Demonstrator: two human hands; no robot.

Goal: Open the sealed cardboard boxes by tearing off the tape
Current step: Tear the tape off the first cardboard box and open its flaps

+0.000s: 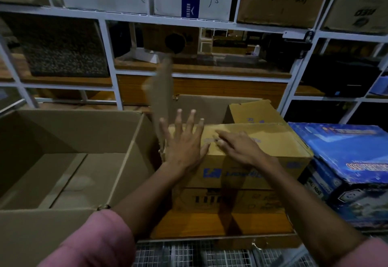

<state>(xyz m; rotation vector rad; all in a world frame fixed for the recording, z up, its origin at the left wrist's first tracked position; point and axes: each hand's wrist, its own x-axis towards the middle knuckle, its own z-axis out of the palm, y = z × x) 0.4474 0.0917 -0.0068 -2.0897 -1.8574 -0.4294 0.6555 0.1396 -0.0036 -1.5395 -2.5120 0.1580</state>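
Two hands on a half-opened carton

The left hand point(184, 140) lies flat, fingers spread, on the yellow box point(262, 140); the right hand point(239, 144) pinches its tape point(212, 140). Beside it, the big open box point(130, 140) holds only its bottom flaps.

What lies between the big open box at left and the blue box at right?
In the head view, the yellowish cardboard box, with both hands on it.
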